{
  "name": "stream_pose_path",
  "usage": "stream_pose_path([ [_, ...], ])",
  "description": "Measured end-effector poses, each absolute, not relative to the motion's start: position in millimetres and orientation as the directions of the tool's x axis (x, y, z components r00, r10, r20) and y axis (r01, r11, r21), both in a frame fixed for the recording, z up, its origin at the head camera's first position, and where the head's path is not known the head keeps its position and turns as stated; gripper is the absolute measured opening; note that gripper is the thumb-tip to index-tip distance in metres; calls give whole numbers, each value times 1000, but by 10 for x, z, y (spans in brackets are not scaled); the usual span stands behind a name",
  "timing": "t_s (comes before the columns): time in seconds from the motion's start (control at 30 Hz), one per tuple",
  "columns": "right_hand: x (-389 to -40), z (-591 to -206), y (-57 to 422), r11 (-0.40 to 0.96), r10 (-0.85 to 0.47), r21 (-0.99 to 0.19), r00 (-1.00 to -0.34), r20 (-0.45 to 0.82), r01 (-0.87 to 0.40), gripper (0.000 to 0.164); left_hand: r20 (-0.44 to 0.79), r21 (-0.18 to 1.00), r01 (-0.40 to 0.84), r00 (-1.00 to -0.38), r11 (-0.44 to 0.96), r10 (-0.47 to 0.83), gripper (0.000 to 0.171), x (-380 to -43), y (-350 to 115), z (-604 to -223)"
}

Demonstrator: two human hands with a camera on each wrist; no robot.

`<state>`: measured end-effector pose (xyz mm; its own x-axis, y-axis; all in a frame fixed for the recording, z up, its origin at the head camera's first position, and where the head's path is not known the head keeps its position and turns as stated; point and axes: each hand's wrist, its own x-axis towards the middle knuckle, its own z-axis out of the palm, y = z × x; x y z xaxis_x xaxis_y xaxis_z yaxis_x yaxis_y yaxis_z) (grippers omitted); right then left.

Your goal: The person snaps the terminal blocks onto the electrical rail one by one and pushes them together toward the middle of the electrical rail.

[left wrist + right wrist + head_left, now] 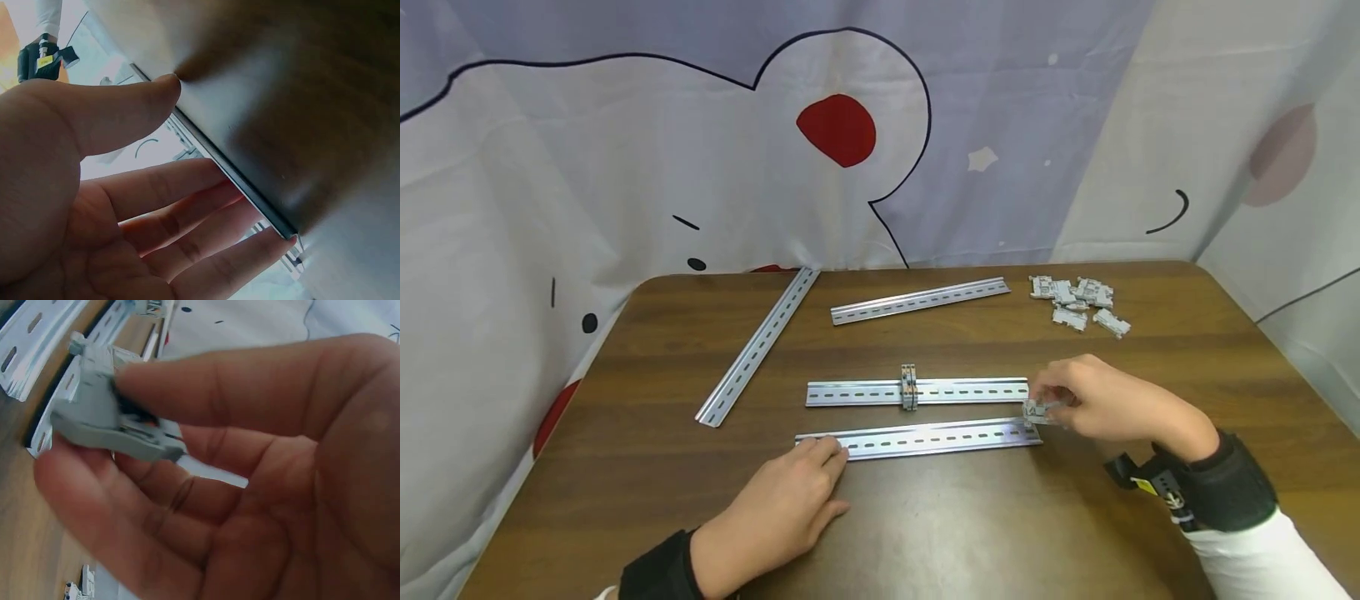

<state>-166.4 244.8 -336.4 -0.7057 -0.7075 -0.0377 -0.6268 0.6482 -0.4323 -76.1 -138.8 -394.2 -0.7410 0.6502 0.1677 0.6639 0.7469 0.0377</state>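
My left hand [786,500] rests its fingertips on the left end of the nearest slotted metal DIN rail [925,439]. Its fingers are fairly straight, with the thumb held apart from them in the left wrist view. Between thumb and fingers, my right hand [1093,396] pinches a grey terminal block [94,403]. In the head view this block overlaps the right end of the nearest rail. Just behind lies a second DIN rail [850,393], with thin upright terminal blocks [909,387] side by side near its middle.
A third rail [760,346] lies slanted at the left, and a fourth rail [921,300] lies toward the back edge. Several loose terminal blocks [1093,292] are piled at the back right of the wooden table [925,533]. A printed curtain [700,167] hangs behind.
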Motion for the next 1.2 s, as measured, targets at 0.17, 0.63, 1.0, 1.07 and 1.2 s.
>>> stream_pose_path([
  [0.17,-1681,-3384,2424,690,-676,-430,-731,-95,-582,40,160,46,664,-742,746,651,42,-772,-1395,-3929],
  [0.63,-1667,-3418,2350,801,-514,-465,-832,-209,-379,26,89,79,660,-751,747,654,50,-803,-1424,-3880],
  [1.0,-1618,-3485,2256,838,-427,-462,-875,-228,-289,17,92,76,664,-747,744,658,51,-801,-1421,-3906],
  [1.07,-1617,-3495,2237,839,-418,-469,-879,-231,-276,17,90,75,663,-748,744,658,51,-803,-1424,-3902],
  [1.2,-1621,-3530,2201,830,-427,-475,-881,-203,-293,16,82,81,659,-752,748,654,51,-809,-1430,-3894],
])
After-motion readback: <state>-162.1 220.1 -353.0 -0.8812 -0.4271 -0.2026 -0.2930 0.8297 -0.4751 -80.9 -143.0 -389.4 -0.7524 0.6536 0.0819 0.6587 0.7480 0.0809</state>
